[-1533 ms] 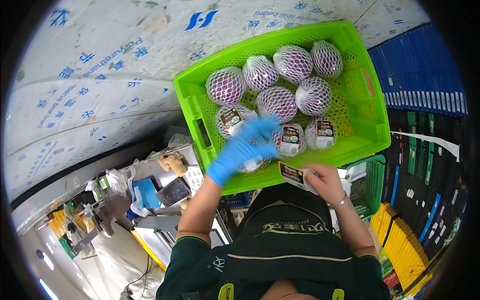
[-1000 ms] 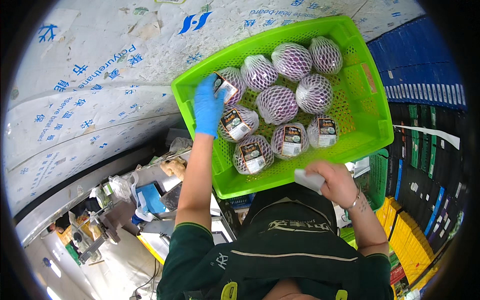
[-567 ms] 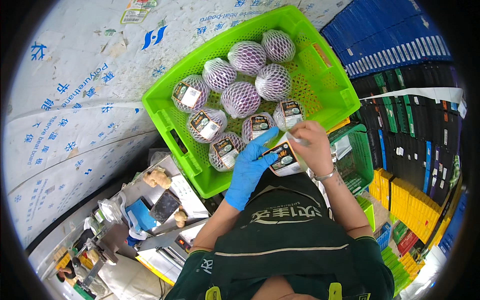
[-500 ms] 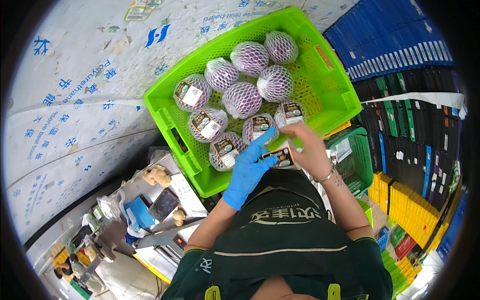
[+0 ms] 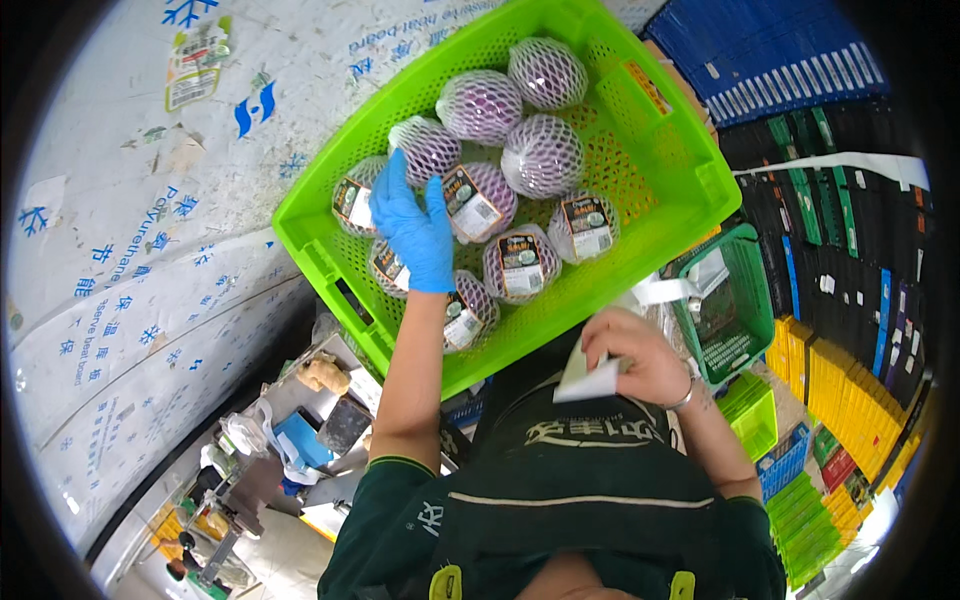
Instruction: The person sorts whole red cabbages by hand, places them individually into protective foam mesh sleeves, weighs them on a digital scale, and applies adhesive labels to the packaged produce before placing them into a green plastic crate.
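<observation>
Left hand (image 5: 413, 228): your gloved fingers lie flat on netted fruit (image 5: 428, 150) inside the green crate (image 5: 640, 150).
Right hand (image 5: 630, 355): pinches a white label sheet (image 5: 590, 378) below the crate.

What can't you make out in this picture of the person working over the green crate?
Head view only:
- Netted fruit beneath the gloved left hand: covered by the hand, so any contact is unclear.
- White strip in the right hand: too small, partly behind fingers.
- Green crate: top corner cut off by the edge.
</observation>
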A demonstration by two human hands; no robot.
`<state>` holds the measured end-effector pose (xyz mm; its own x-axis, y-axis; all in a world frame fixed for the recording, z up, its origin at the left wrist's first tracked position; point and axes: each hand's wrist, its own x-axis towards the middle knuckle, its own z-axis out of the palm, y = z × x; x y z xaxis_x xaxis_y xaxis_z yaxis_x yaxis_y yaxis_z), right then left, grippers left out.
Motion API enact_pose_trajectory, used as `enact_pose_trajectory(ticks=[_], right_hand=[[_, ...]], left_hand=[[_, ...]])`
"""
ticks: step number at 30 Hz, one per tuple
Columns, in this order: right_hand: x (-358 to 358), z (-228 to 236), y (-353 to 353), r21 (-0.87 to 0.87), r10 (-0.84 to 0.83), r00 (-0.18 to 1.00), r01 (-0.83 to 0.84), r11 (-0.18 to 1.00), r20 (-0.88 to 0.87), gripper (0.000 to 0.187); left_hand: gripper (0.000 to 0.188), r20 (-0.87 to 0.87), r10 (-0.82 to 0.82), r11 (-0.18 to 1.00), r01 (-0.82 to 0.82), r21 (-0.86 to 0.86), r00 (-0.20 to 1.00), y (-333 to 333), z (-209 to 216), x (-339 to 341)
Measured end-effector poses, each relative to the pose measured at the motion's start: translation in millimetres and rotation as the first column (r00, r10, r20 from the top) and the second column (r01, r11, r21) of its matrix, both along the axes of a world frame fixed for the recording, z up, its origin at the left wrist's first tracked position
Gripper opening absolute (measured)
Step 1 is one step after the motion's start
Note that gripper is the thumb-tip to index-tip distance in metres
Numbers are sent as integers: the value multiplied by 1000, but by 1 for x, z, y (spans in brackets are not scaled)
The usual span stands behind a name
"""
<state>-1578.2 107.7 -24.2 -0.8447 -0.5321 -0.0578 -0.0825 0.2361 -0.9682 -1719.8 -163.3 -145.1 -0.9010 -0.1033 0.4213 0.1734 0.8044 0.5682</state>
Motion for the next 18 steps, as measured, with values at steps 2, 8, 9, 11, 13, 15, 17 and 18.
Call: enact_pose_trajectory(ticks=[2, 8, 9, 11, 13, 15, 17, 18], right_hand=[[0, 7, -6, 294, 15, 1000, -17, 956, 10, 24], [-20, 17, -13, 434, -118, 937, 261, 862, -328, 16], [-25, 15, -13, 381, -233, 912, 359, 852, -338, 17], [-23, -5, -14, 253, -401, 883, 457, 853, -244, 20], [-25, -14, -19, 129, -505, 856, 517, 846, -114, 22], [-29, -15, -22, 169, -415, 883, 453, 875, -219, 18], [-39, -5, -38, 92, -375, 911, 394, 915, -173, 18], [-40, 2, -37, 177, -173, 984, 164, 970, 38, 21]], left_hand=[[53, -7, -166, 985, 166, 45, 986, 14, -11, 4], [62, 325, -217, 906, 314, -283, 920, 25, -4, 18], [64, 382, -469, 878, 373, 302, 796, 29, 14, 31], [69, 273, -804, 384, 111, 917, 529, 53, 76, 83], [67, 291, -800, 298, -73, 952, 525, 67, 108, 120], [65, 387, -702, 250, -302, 920, 598, 70, 123, 132], [57, 476, -638, 455, -202, 867, 606, 60, 119, 129], [53, 517, -599, 552, -152, 820, 612, 55, 116, 127]])
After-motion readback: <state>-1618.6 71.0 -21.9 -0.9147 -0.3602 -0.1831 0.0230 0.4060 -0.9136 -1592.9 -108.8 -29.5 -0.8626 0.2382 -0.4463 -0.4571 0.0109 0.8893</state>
